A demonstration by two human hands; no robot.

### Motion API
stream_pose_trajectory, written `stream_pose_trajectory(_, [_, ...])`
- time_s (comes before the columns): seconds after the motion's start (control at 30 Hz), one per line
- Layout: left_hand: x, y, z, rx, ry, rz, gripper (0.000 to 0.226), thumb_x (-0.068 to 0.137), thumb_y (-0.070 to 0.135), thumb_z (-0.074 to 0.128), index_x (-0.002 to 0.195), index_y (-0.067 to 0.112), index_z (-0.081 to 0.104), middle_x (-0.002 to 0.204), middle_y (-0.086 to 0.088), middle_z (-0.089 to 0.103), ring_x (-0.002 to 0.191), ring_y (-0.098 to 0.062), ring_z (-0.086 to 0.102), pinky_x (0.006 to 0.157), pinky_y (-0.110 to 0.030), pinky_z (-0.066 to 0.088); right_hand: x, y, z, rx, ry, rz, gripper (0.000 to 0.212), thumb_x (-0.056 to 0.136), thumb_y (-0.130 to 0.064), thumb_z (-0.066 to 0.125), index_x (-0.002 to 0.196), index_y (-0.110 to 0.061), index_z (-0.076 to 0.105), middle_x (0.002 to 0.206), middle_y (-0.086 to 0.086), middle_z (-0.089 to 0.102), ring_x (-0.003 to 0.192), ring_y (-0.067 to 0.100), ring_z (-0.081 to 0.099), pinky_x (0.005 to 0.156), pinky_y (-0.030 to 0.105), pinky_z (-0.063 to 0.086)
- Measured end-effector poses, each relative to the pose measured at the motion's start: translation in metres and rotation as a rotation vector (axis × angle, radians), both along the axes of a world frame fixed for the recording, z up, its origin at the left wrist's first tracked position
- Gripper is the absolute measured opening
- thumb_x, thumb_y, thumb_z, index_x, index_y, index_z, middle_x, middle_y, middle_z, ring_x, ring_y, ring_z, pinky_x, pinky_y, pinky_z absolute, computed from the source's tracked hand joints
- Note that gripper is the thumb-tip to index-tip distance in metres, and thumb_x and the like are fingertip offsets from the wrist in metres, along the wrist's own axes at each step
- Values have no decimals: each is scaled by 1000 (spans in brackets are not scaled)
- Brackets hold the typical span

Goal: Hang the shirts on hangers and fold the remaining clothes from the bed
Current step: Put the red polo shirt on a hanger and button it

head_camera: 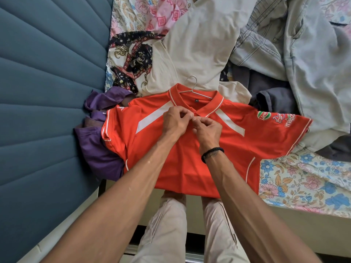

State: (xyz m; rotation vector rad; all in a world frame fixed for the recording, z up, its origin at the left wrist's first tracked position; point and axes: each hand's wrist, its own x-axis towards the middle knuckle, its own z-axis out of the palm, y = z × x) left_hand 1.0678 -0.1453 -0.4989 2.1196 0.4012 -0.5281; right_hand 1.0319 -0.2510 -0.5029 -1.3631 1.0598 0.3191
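Bed (303, 179), floral sheet, clothes heaped 12 to 3 o'clock. Orange polo shirt (190, 158) flat at near edge, hem overhanging at 6: could slide off. Wire hanger (191, 86) inside collar, hook at 12; may shift. Left hand (175, 120) and right hand (208, 130) pinch placket together, likely buttoning; button could slip.
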Motion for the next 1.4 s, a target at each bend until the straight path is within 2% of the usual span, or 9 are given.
stream_pose_trajectory(0.27, [-4,0,-21,-92,183,21,19,97,19,65,94,5,77,66,-1,65,56,-7,58,67,-31,52,5,3,0,-105,31,52,17,88,-12,72,71,-15,72,67,5,72,62,17,68,70,46,62])
stream_pose_trajectory(0.4, [-2,-1,-25,-150,319,104,40,100,28,59,65,9,64,47,8,47,54,-18,47,59,-35,42,1,6,0,-109,29,30,10,83,-15,77,73,-15,75,68,3,75,64,16,70,77,52,64])
stream_pose_trajectory(0.53, [3,-4,-19,-278,419,214,48,107,26,53,60,17,46,52,5,43,51,-12,36,53,-28,31,-1,6,3,-105,17,114,10,83,-23,77,78,-15,77,75,2,77,73,17,74,79,49,64])
stream_pose_trajectory(0.67, [5,3,-13,-352,445,162,40,108,29,49,69,20,47,66,1,39,59,-11,38,55,-27,34,1,5,7,-2,-31,68,12,94,-9,70,82,-12,69,78,3,70,72,11,67,70,35,60])
stream_pose_trajectory(0.77, [9,13,-8,-244,323,-48,32,105,30,56,76,18,61,67,5,44,62,-11,40,63,-30,34,-1,3,8,128,-22,45,20,97,-3,62,81,-14,64,77,-1,63,70,7,60,75,32,57])
stream_pose_trajectory(0.93, [0,29,2,281,-183,-356,15,91,40,70,88,25,69,87,7,63,83,-19,62,67,-36,47,0,-12,11,262,11,114,19,98,-5,61,83,-15,65,76,-3,61,67,6,57,76,36,55])
stream_pose_trajectory(1.13, [5,57,10,554,-433,-179,20,90,39,66,106,27,65,109,0,58,104,-25,53,86,-41,44,33,-43,15,-744,-411,526,7,88,-21,68,86,-14,69,84,0,68,80,18,63,76,36,50])
stream_pose_trajectory(1.27, [26,92,12,608,-338,-267,37,92,40,63,126,29,57,117,-4,57,110,-30,55,99,-49,42,71,-53,7,-856,-322,969,17,85,-27,75,101,-19,75,108,7,62,107,31,52,86,45,47])
stream_pose_trajectory(1.4, [50,115,17,405,-196,-432,33,91,28,70,117,26,49,102,-7,62,95,-32,60,80,-51,55,84,-66,-6,-939,-296,1187,10,88,-18,68,93,-10,64,105,14,56,101,40,52,76,49,51])
